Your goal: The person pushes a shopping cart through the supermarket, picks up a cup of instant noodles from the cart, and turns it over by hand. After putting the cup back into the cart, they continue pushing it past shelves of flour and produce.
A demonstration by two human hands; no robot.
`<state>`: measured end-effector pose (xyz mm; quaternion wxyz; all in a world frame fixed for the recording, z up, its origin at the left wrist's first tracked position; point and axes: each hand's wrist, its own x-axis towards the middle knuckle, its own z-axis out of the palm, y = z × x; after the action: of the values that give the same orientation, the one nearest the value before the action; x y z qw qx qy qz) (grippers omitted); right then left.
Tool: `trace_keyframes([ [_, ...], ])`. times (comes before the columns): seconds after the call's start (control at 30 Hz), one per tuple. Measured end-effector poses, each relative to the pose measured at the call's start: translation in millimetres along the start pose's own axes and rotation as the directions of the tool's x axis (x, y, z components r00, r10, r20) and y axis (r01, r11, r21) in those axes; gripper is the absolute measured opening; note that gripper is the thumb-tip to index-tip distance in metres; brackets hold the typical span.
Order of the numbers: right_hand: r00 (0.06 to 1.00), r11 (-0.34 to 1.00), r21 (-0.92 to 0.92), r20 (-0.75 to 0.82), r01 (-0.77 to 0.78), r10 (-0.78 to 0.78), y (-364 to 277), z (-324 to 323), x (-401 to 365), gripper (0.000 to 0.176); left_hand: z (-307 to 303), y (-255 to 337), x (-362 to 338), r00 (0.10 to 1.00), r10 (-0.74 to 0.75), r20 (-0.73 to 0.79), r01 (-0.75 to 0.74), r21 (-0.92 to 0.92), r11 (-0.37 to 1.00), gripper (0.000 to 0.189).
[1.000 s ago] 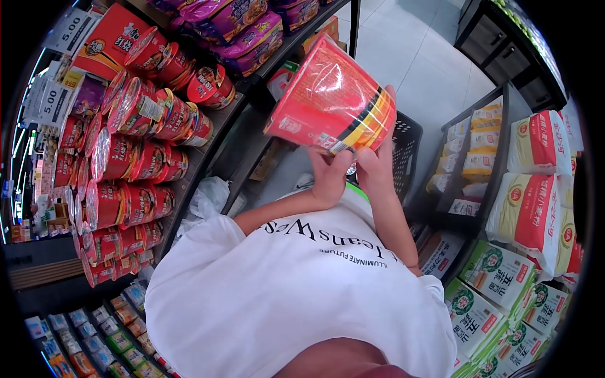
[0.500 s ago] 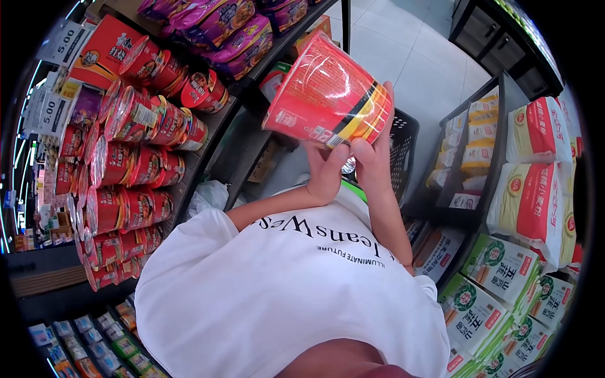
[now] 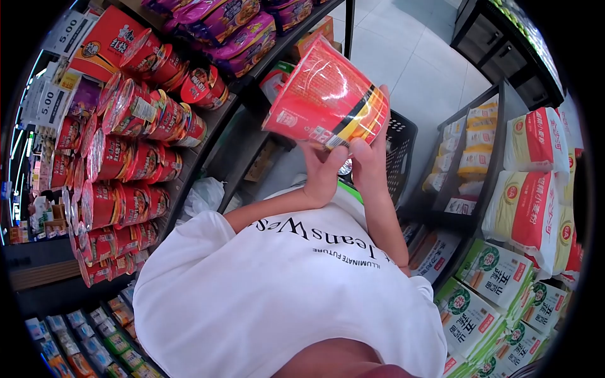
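A red instant noodle cup (image 3: 324, 94) in clear wrap is held up before my chest, tilted, with fine print and a yellow and black band facing me. My left hand (image 3: 323, 167) is closed on its lower edge, thumb at the front, other fingers mostly hidden behind. From the right side, my right hand (image 3: 370, 148) also grips the cup, its thumb near the lower corner and fingers reaching up along the side. Similar red noodle cups (image 3: 120, 160) are stacked on the shelf at the left.
Purple noodle packs (image 3: 242, 44) lie on the upper shelf. A black basket (image 3: 403, 142) stands beyond my right hand. To the right are a rack of yellow packets (image 3: 477, 151), bagged goods (image 3: 535, 142) and green-white boxes (image 3: 495, 268). Price tags (image 3: 47, 104) hang at left.
The view has shifted slightly, moving the shelves a little in the picture. Both hands keep hold of the noodle cup, whose tilt is nearly the same.
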<state>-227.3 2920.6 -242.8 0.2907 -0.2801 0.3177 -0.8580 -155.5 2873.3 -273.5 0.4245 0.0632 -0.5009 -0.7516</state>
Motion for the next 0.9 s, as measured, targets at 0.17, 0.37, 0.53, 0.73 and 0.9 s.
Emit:
trace_keyframes([
  [0.17, 0.998, 0.998, -0.02, -0.021, -0.055, 0.055, 8, -3, 1, 0.104, -1, 0, -1, 0.997, -0.008, -0.072, 0.008, -0.001, 1.0, 0.068],
  [0.37, 0.997, 0.997, -0.049, -0.047, -0.058, 0.056, 8, -4, 1, 0.106, -1, 0, 1, 0.997, -0.017, -0.079, 0.016, -0.016, 1.0, 0.069],
  [0.53, 0.998, 0.996, -0.084, -0.068, -0.019, 0.013, 4, 1, 1, 0.108, -6, -6, 2, 0.999, -0.014, -0.045, 0.011, -0.069, 0.998, 0.073],
  [0.73, 0.998, 0.993, -0.115, -0.054, 0.039, -0.046, 2, 4, 0, 0.11, -8, -5, -1, 1.0, -0.005, -0.002, 0.004, -0.062, 0.998, 0.067],
  [0.9, 0.992, 0.975, -0.212, -0.086, 0.073, -0.092, 1, 9, 0, 0.108, -10, -7, -1, 1.0, -0.016, 0.006, 0.016, -0.032, 0.999, 0.065],
])
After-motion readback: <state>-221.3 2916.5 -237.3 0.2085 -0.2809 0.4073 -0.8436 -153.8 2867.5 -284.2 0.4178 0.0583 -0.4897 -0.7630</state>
